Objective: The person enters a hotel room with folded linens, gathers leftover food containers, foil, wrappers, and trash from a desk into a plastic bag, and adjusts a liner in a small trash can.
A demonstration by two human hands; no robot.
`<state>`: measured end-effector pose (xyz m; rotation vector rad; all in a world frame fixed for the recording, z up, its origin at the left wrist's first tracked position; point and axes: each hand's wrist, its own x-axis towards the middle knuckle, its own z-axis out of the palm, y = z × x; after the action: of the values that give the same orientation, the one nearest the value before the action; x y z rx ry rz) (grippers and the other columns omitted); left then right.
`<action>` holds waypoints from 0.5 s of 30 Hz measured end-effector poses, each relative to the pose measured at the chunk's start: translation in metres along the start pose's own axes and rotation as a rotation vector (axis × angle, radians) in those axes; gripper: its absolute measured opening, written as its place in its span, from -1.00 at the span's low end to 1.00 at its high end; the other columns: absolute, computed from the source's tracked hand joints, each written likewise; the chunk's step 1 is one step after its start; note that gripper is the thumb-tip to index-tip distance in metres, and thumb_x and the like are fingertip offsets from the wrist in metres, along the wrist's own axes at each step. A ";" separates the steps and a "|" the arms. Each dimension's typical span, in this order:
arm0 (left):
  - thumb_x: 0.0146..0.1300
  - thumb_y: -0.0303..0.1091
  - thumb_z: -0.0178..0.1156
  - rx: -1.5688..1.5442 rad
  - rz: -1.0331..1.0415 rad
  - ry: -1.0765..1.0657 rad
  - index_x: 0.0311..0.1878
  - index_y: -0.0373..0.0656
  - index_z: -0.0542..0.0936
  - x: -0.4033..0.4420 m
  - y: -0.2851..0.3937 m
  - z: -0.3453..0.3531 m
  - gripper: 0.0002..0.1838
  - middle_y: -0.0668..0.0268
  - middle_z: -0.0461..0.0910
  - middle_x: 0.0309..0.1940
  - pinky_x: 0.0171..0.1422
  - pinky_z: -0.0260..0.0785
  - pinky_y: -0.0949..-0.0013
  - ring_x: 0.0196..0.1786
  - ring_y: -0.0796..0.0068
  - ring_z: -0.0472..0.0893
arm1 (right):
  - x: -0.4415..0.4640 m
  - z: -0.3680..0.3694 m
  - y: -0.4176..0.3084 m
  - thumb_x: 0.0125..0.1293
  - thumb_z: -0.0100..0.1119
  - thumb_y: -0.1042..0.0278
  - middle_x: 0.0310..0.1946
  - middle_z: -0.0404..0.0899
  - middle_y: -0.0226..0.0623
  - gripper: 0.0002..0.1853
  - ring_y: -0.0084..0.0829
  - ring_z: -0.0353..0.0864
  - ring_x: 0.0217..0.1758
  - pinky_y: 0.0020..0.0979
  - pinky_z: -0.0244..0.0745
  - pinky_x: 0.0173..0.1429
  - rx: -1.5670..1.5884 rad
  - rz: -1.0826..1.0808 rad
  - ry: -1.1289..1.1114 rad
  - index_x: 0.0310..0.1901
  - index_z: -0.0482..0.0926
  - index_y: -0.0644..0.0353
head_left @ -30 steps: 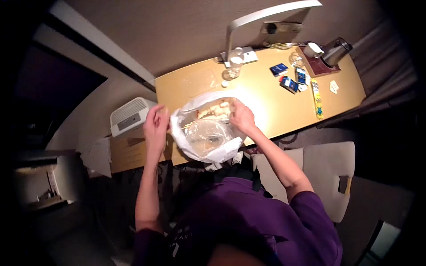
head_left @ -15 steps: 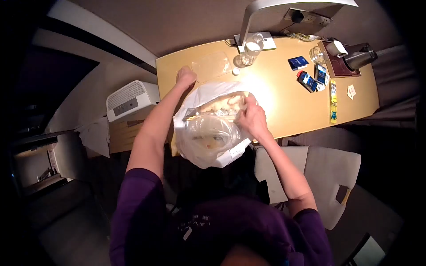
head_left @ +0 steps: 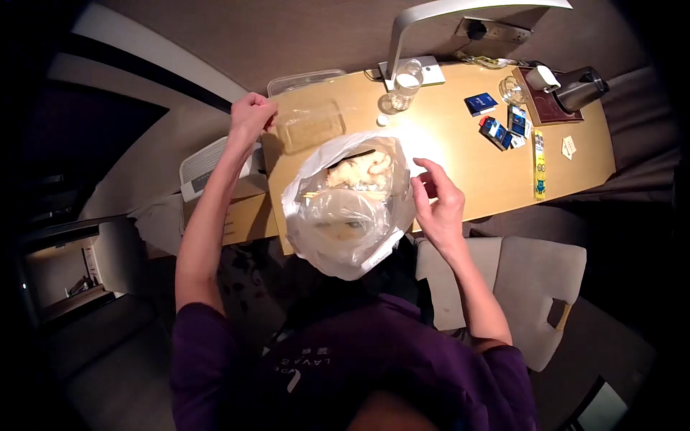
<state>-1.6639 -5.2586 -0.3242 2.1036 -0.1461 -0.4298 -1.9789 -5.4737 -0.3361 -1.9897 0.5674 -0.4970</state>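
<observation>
Left hand [head_left: 254, 115]: fingers curled in, at the far-left edge of the desk [head_left: 481, 190]; cannot tell whether it grips anything thin and clear. Right hand [head_left: 440, 202]: fingers parted and half bent, nothing visible in the grasp, just right of the bag's rim; contact cannot be told.

White plastic bag [head_left: 298, 233]: mouth up, at the desk's near edge, between the forearms. It lies directly left of the right hand, the nearer one; from the left hand, it lies to the right and closer to the body. Outline roundish, no clear long axis. Inside: pale food [head_left: 359, 172] on the far side, round clear container [head_left: 348, 215] on the near side.

Clear tray [head_left: 310, 128]: beside the left hand, long axis running roughly left-right.

Writing: purple shirt [head_left: 402, 345], "LAVA" legible, remainder uncertain. Bag label [head_left: 381, 260], blue packs [head_left: 494, 133] and blue booklet [head_left: 481, 104]: print too small. Yellow packet [head_left: 540, 165]: goggled cartoon figure, no readable brand.
</observation>
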 end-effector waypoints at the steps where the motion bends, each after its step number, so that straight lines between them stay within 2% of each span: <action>1: 0.18 -0.48 0.23 -0.098 0.033 -0.034 -0.43 -0.13 0.48 -0.026 0.026 -0.007 -0.88 0.41 0.51 -0.60 -0.53 0.26 0.53 -0.60 0.65 0.48 | 0.000 -0.004 -0.010 0.29 0.28 0.56 -0.18 0.70 -0.08 -0.62 -0.31 0.69 -0.36 -0.32 0.58 -0.25 0.116 0.034 -0.009 0.16 0.61 0.23; 2: 0.18 -0.48 0.23 -0.091 0.035 -0.029 -0.43 -0.13 0.48 -0.049 0.043 -0.012 -0.88 0.41 0.51 -0.60 -0.53 0.26 0.53 -0.60 0.65 0.48 | 0.001 -0.007 -0.026 0.29 0.28 0.56 -0.18 0.70 -0.08 -0.62 -0.31 0.69 -0.36 -0.32 0.58 -0.25 0.125 0.033 -0.009 0.16 0.61 0.23; 3: 0.18 -0.48 0.23 -0.094 0.043 -0.138 -0.42 -0.13 0.48 -0.073 0.057 -0.016 -0.88 0.43 0.50 -0.60 -0.54 0.25 0.54 -0.60 0.67 0.47 | 0.002 -0.010 -0.045 0.24 0.33 0.59 -0.01 0.64 -0.07 -0.55 -0.31 0.69 -0.28 -0.35 0.58 -0.21 0.093 -0.116 0.076 0.19 0.59 0.22; 6: 0.16 -0.50 0.24 -0.076 -0.038 -0.404 -0.40 -0.11 0.49 -0.133 0.085 -0.015 -0.89 0.50 0.46 -0.61 -0.54 0.23 0.55 -0.59 0.72 0.45 | -0.005 -0.021 -0.053 0.15 0.42 0.62 0.23 0.51 -0.05 -0.45 -0.33 0.67 -0.16 -0.38 0.58 -0.14 0.017 -0.343 0.149 0.22 0.58 0.21; 7: 0.13 -0.54 0.26 -0.044 -0.050 -0.477 -0.40 -0.13 0.49 -0.144 0.084 -0.012 -0.88 0.46 0.49 -0.63 -0.57 0.24 0.55 -0.61 0.71 0.47 | -0.009 -0.029 -0.051 0.10 0.47 0.62 0.30 0.45 -0.04 -0.42 -0.33 0.65 -0.13 -0.39 0.57 -0.11 -0.028 -0.419 0.143 0.21 0.60 0.20; 8: 0.13 -0.52 0.27 -0.066 -0.095 -0.551 -0.41 -0.14 0.49 -0.155 0.085 -0.007 -0.87 0.46 0.49 -0.63 -0.57 0.25 0.54 -0.61 0.71 0.46 | -0.014 -0.038 -0.048 0.08 0.49 0.62 0.26 0.48 -0.04 -0.53 -0.35 0.63 -0.19 -0.37 0.57 -0.15 -0.037 -0.438 0.114 0.08 0.67 0.23; 9: 0.14 -0.50 0.28 -0.146 -0.171 -0.643 -0.41 -0.13 0.49 -0.163 0.079 -0.004 -0.86 0.47 0.50 -0.62 -0.55 0.27 0.53 -0.59 0.74 0.46 | -0.020 -0.045 -0.051 0.08 0.49 0.62 0.12 0.59 -0.07 -0.67 -0.34 0.61 -0.26 -0.35 0.54 -0.19 -0.018 -0.424 0.130 -0.07 0.71 0.26; 11: 0.15 -0.47 0.28 -0.129 -0.241 -0.764 -0.38 -0.17 0.51 -0.173 0.071 0.003 -0.89 0.49 0.48 -0.64 -0.54 0.27 0.54 -0.58 0.75 0.47 | -0.023 -0.065 -0.047 0.13 0.45 0.63 -0.17 0.68 -0.14 -0.78 -0.39 0.62 -0.30 -0.43 0.51 -0.27 -0.153 -0.553 0.080 -0.17 0.72 0.28; 12: 0.15 -0.47 0.28 -0.134 -0.240 -0.763 -0.38 -0.17 0.51 -0.180 0.068 0.003 -0.89 0.49 0.48 -0.64 -0.54 0.27 0.54 -0.58 0.75 0.47 | -0.028 -0.070 -0.044 0.13 0.45 0.63 -0.17 0.68 -0.14 -0.78 -0.39 0.62 -0.30 -0.43 0.51 -0.27 -0.156 -0.556 0.078 -0.17 0.72 0.28; 14: 0.15 -0.44 0.32 0.213 0.156 -0.443 -0.17 -0.28 0.56 -0.191 0.064 0.002 -0.79 0.32 0.62 -0.36 -0.27 0.46 0.45 -0.31 0.48 0.63 | -0.037 -0.073 -0.036 0.26 0.35 0.62 -0.43 0.66 -0.27 -0.78 -0.52 0.61 -0.38 -0.53 0.48 -0.33 -0.125 -0.381 -0.009 -0.06 0.68 0.31; 15: 0.15 -0.44 0.32 0.210 0.158 -0.449 -0.17 -0.28 0.56 -0.194 0.065 -0.001 -0.79 0.32 0.62 -0.36 -0.27 0.46 0.45 -0.31 0.48 0.63 | -0.040 -0.069 -0.036 0.26 0.35 0.62 -0.43 0.66 -0.27 -0.78 -0.52 0.61 -0.38 -0.53 0.48 -0.33 -0.131 -0.378 -0.006 -0.06 0.68 0.31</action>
<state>-1.8403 -5.2409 -0.2219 2.1475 -0.6387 -0.8150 -2.0430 -5.4837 -0.2771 -2.2345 0.2214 -0.6974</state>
